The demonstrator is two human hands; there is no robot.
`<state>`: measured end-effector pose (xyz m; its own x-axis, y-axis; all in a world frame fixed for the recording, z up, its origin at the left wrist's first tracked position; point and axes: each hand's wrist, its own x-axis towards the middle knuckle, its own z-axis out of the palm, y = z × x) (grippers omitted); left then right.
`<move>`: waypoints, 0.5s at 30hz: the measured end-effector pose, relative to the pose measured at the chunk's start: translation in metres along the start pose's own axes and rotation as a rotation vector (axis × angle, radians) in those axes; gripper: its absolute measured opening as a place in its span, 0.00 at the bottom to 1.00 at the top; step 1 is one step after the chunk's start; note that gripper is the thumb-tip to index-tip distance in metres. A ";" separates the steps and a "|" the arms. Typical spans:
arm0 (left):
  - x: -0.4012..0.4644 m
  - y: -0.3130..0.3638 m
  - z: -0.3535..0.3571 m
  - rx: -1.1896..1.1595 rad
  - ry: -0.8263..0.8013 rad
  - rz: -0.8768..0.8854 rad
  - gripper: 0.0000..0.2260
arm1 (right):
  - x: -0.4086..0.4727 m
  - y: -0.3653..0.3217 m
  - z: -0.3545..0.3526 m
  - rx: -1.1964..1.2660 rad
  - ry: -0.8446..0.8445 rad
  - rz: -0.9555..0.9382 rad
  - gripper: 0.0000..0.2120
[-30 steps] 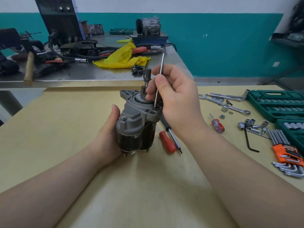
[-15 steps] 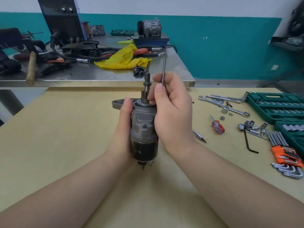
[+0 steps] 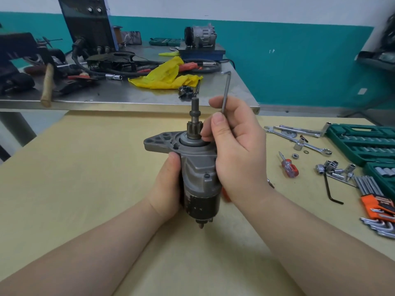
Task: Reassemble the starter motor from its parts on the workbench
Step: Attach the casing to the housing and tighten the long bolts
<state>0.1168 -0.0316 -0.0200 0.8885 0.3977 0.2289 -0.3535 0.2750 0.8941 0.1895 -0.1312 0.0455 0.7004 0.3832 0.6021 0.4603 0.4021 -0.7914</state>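
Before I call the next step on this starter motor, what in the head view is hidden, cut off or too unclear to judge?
- Lower end of the hex key: hidden inside the right hand, so whether it sits in a bolt is unknown.
- Right side of the starter motor: covered by that hand.
- Red-handled tool behind the right wrist: mostly hidden.
- Green socket case: cut off by the right edge.
- Left hand fingers: behind the motor.

Both my forearms are bare to the frame's lower edge; no sleeves, gloves, watch or rings visible. My left hand (image 3: 165, 186) and right hand (image 3: 237, 150) are uncovered. Thumbnails are short, trimmed, unpainted.
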 end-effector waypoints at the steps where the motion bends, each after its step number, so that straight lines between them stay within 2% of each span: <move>1: 0.001 -0.001 0.002 0.013 0.034 0.029 0.28 | 0.000 0.000 0.000 0.015 0.027 0.014 0.10; 4: 0.000 -0.005 0.001 0.130 0.133 0.046 0.34 | -0.005 -0.001 0.005 0.027 0.124 0.026 0.10; 7: -0.010 -0.008 -0.005 0.108 0.102 -0.120 0.58 | -0.015 -0.003 0.011 -0.032 0.181 -0.011 0.10; 8: -0.011 -0.007 -0.006 0.042 0.069 -0.117 0.57 | -0.017 -0.003 0.012 -0.035 0.177 -0.016 0.10; 10: -0.009 0.002 0.001 0.013 0.027 -0.079 0.35 | -0.015 -0.005 0.010 -0.032 0.122 -0.014 0.10; 11: -0.008 0.006 0.004 0.011 0.019 -0.059 0.28 | -0.012 -0.006 0.006 -0.032 0.079 -0.003 0.10; 13: -0.007 0.010 0.004 0.032 0.000 0.025 0.25 | -0.005 -0.010 -0.002 -0.047 -0.025 0.033 0.09; 15: -0.005 0.010 0.000 -0.001 -0.014 0.011 0.29 | 0.005 -0.016 -0.013 -0.109 -0.135 0.064 0.08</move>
<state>0.1085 -0.0308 -0.0124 0.8888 0.3881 0.2439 -0.3633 0.2719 0.8911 0.1931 -0.1468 0.0595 0.6542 0.5163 0.5527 0.4786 0.2832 -0.8311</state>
